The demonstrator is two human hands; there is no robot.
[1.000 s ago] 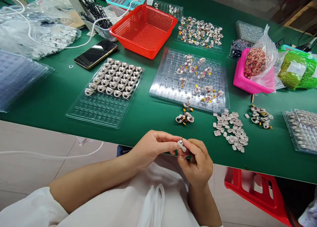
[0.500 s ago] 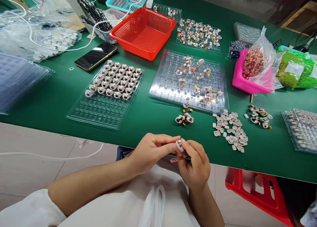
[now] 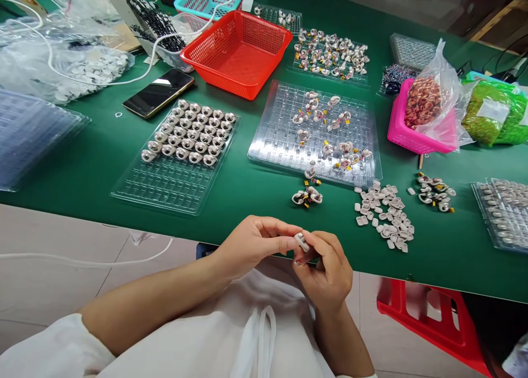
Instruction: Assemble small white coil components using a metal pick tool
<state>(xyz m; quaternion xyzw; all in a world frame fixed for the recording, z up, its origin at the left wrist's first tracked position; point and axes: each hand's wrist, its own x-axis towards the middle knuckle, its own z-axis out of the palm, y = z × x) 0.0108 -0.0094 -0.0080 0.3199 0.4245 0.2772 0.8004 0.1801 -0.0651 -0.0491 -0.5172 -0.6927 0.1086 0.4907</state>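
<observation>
In front of me, just over the table's near edge, I hold a small white-and-silver earbud piece (image 3: 302, 242) between both hands. My left hand (image 3: 258, 245) reaches in from the left, its thumb and fingertips closed on one side of the piece. On the other side, the fingers of my right hand (image 3: 329, 265) pinch it; they partly cover it. Beyond my hands, a little cluster of white earbud parts with yellow tabs (image 3: 307, 196) lies on the table. Several loose white caps (image 3: 390, 215) are heaped to the right of that.
A clear tray (image 3: 160, 188) holds rows of silver-white shells at left; another clear tray (image 3: 268, 136) carries wired parts. Behind stand a red basket (image 3: 243, 59), a phone (image 3: 159, 93) and a pink basket (image 3: 421, 138). A red stool (image 3: 433, 315) is below right.
The earbud piece has turned slightly and shifted a little to the right in my fingers. My right thumb area has drawn in closer beneath it. Things on the table stay put.
</observation>
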